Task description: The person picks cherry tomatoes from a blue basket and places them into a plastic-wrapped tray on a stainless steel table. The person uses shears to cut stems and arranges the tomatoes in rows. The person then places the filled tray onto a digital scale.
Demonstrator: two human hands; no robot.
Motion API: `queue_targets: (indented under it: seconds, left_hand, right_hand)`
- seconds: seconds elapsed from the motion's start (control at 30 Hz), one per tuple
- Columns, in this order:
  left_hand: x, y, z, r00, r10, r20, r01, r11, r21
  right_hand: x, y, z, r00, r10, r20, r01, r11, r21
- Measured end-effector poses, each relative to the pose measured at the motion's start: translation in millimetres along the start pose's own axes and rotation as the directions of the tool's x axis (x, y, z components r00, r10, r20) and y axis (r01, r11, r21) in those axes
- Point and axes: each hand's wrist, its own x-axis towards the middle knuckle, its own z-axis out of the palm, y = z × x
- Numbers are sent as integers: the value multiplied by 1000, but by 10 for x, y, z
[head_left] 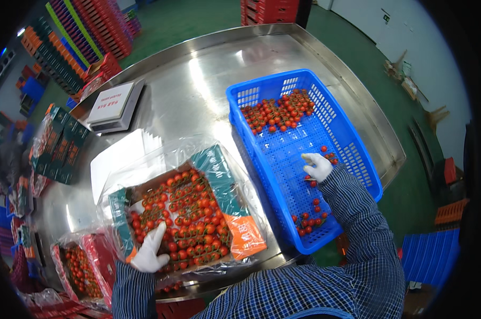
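My left hand (151, 251), in a white glove, is at the near left edge of a green and orange cardboard box (229, 187). Its fingers are spread over the cherry tomatoes on the vine (196, 223) that lie in rows in the box. Clear plastic film (176, 149) stands up around the box walls. Over the blue plastic crate (282, 207) hangs my right hand (318, 166), gloved too, thumb and fingers apart with nothing visible between them. A few tomatoes (313, 183) lie just below it, partly hidden. A heap of vine tomatoes (278, 113) fills the crate's far end.
A raised rim edges the steel table (176, 103). On it are a scale (113, 104) and white paper sheets (119, 157). A red box of tomatoes (81, 267) lies at the near left. Green boxes (59, 145) are stacked at left; tall crate stacks (101, 28) stand beyond.
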Motion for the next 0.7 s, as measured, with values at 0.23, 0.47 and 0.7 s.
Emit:
queue_targets:
  seconds: [0.23,0.47,0.7]
  left_hand:
    - [-102,140,169,951,-299,77,295,954,56]
    - [51,240,434,808,-433,-400,358,899,-251]
    - [161,223,747,767,-505,-395,578,811,87]
  right_hand:
    - [1412,137,293,987,148,-59,-144,987,76]
    - [2476,14,464,962,177,-209,-197,977,-81]
    - [2556,-127,495,978,173,-116,-188,974,-128]
